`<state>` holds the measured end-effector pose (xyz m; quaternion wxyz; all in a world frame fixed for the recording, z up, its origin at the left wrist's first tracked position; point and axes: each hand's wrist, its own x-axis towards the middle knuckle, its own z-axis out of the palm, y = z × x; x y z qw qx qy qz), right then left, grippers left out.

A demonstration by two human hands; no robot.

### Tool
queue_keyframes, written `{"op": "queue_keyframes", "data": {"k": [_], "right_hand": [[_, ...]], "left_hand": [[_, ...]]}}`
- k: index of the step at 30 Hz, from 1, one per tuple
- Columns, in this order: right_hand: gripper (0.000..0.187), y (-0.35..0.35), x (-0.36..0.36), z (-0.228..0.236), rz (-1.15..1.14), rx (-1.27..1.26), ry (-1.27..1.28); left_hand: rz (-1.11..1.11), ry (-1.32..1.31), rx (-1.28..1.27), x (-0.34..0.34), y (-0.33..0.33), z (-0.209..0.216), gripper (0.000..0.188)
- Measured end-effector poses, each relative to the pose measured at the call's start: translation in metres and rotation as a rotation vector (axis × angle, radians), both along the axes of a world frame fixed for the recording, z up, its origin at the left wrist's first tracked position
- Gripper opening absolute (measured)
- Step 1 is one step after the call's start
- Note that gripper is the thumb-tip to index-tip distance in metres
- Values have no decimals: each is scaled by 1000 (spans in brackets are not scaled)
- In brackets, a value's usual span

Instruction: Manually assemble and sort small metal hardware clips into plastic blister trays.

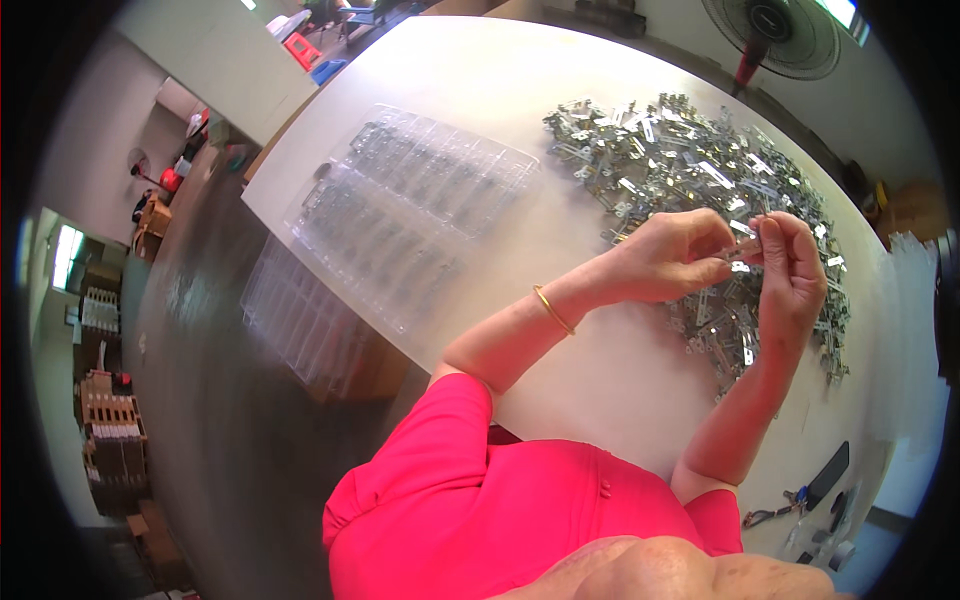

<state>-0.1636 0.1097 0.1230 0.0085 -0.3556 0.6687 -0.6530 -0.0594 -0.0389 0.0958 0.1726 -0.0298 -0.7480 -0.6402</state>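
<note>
Over a wide heap of small silvery metal pieces (640, 150), my left hand (672, 255) and my right hand (795, 275) come together. Between their fingertips is a small flat metal piece (742, 249), pinched from both sides; its exact kind is too small to make out. My right thumb presses against the fingers, and my left thumb and forefinger close on the piece's other end. A clear plastic compartment tray (515, 152) lies left of the heap, with rows of similar metal pieces in its far part.
Several clear trays (290, 310) are stacked on a cardboard box (385, 365) beside the table's left edge. Pliers (770, 515) and a black flat tool (828, 475) lie at the near right of the white table (470, 60). A fan (770, 25) stands beyond the far edge.
</note>
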Motion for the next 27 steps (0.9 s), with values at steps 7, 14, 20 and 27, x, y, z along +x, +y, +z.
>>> {"op": "queue_keyframes", "data": {"k": [7,14,20,27], "right_hand": [[12,-5,0,-3,-87,36,4],[11,-14,21,-8,-5,-52,167],[13,-46,85,-35,385,200,368],[7,-25,135,-127,715,289,468]], "left_hand": [[266,226,-307,5,0,3,20],[509,130,-331,39,-31,12,16],[787,16,-614,87,-114,11,17],[1082,-282,-744,171,-269,-11,17]]}}
